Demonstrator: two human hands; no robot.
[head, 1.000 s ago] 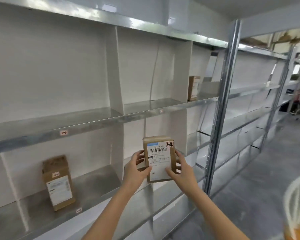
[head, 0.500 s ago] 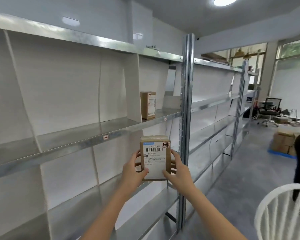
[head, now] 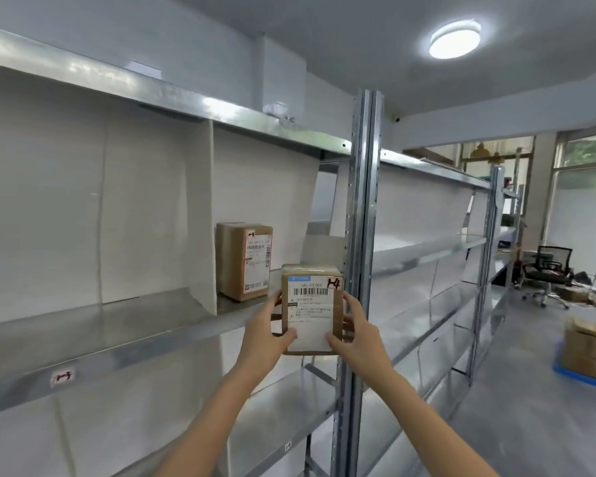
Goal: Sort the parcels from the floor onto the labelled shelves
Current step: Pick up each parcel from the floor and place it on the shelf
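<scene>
Head view. The left hand (head: 267,333) and right hand (head: 356,333) hold one parcel (head: 312,311) upright between them, label toward the camera. Each grip is closed on it, with the fingers curled round a side edge and the thumb on the front face. The parcel is in the air, just in front of the shelf (head: 117,332) edge and not resting on it. A handwritten mark in its top corner reads like "H4" or "1-4".

Right of the divider (head: 205,218) a box (head: 245,261) stands upright on the shelf with a similar mark on its label. A tag (head: 62,377) further left on the shelf edge reads roughly "1-3". The tag for the bay with the box is hidden behind the hands.

Judgement: the step is placement, and the bay with the box is the likely match.
- Raise the parcel until its base clears the shelf lip.
- Slide it in between the box and the post (head: 362,235), label facing out.
- Avoid nudging the box.
- Let go only once the base sits flat.

More cartons (head: 589,352) sit on the floor far right.
</scene>
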